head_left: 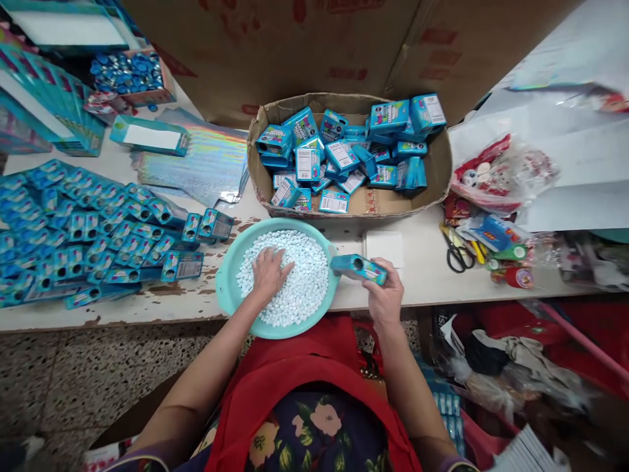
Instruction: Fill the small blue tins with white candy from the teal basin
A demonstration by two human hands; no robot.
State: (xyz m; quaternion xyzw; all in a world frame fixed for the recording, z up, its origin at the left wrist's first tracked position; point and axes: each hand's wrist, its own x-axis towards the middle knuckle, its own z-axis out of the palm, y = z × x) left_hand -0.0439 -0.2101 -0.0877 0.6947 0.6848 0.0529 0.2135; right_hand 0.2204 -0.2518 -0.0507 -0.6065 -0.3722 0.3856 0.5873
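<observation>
A teal plastic basin (227,290) sits at the table's front edge, filled with small white candies (307,275). My left hand (269,270) rests palm down in the candies with fingers curled into them. My right hand (384,295) holds a small blue box (358,267) on its side, its open end pointing toward the basin's right rim. Behind the basin stands a shallow cardboard tray (439,174) piled with several closed blue boxes (339,156).
Several flat blue boxes (93,229) lie in rows at the left. Holographic sheets (206,160) lie behind them, and a box of blue caps (128,71) at far left. Scissors (456,252), tape rolls and bags clutter the right. A cardboard wall (304,46) stands behind.
</observation>
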